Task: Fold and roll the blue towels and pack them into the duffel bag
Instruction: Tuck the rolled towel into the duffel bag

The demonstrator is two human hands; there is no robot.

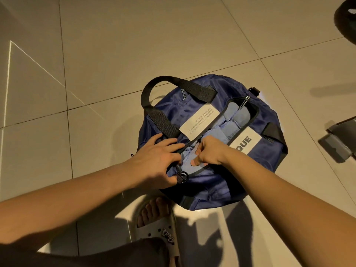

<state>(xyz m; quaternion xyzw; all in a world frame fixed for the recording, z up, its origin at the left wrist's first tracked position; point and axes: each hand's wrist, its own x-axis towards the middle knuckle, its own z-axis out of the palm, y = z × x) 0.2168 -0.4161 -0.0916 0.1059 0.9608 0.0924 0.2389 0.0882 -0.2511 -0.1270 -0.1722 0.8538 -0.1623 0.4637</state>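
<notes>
The towels [234, 120] were packed in the unzipped bag [208, 183] on the floor [96, 54].
At the opening's 7 o'clock end, the left hand [154, 160] was pressed flat on the rim, fingers spread; the right hand [210, 151] was curled, gripping the towels.

Duffel bag [210, 184] on tiled floor [115, 54]. Rolled blue towels [237, 120] fill its zip opening. The left hand [154, 160] and right hand [210, 151] occupy the near end. The far end by the zip pull [244, 102] is unobstructed. A black handle [161, 118] arches over the bag's left flank, and a sandalled foot [154, 218] stands at its near edge.
</notes>
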